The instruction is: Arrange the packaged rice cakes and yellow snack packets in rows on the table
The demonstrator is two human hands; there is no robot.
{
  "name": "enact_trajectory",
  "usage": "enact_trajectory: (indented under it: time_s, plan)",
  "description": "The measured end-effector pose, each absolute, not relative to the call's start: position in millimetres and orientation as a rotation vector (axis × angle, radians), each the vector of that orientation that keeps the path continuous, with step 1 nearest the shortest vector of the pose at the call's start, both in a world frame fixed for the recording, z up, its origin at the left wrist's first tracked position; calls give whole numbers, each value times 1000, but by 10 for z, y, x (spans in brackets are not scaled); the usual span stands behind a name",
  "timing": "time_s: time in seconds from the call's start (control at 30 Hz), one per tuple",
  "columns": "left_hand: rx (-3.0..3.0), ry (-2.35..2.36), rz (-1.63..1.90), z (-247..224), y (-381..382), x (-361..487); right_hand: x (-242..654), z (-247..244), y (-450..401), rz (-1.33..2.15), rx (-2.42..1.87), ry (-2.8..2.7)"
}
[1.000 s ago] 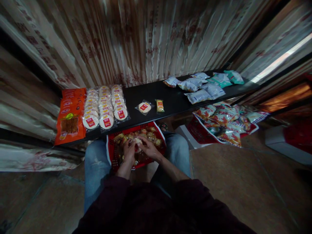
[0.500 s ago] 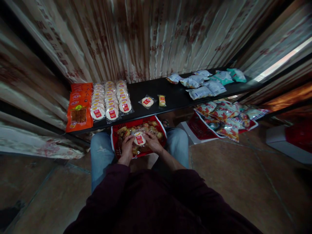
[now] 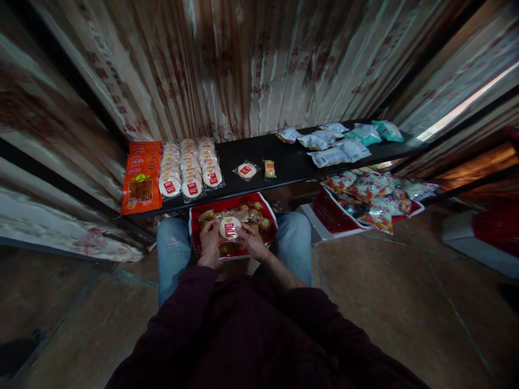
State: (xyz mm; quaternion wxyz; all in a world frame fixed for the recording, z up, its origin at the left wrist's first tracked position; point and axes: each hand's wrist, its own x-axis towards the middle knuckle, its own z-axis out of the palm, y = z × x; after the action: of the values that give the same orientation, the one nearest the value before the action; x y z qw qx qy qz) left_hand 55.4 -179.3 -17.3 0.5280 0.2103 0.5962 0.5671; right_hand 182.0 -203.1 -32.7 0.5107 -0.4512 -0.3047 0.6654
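White packet (image 3: 230,228) between both hands (image 3: 209,242) (image 3: 253,243)

Wording legible with certainty: none. Between the fingers (image 3: 211,227): wrapped round snack (image 3: 229,228), bearing a red label with pale characters, too small to read. Beyond the fingers: single round snack (image 3: 247,170), similar red label; yellow packet (image 3: 269,169), reddish label, both illegible. Beyond and left of the fingers: rows of round snacks (image 3: 191,173), red labels repeated; orange bag (image 3: 141,173), yellow-green mark and pale print, unreadable. Right of the fingers: printed bags (image 3: 371,186), white lettering, unresolved. Farthest beyond: curtain (image 3: 259,65), red-brown characters, blurred.
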Motion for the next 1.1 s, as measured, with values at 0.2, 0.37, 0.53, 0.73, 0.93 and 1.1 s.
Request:
enact_trajectory:
  time_s: [0.2, 0.37, 0.53, 0.73, 0.93, 1.1]
  plan:
    - [793, 1524, 1425, -213, -1760, 546, 1779, -279, -2014, 1492, -1146, -724]
    - [1173, 1689, 1308, -236, -1814, 542, 1754, -311, -1984, 1357, -1176, -699]
    - [1335, 1792, 1185, -243, -1863, 566, 1743, -348, -1986, 1299, -1198, -720]
    - [1397, 1819, 1078, -214, -1904, 600, 1754, -442, -2000, 1361, -1217, -645]
    - [1342, 1717, 1050, -110, -1953, 608, 1740, -475, -2010, 1388, -1204, -633]
    - [1160, 1592, 1049, -37, -1991, 644, 1758, -423, -2065, 1336, -1149, -831]
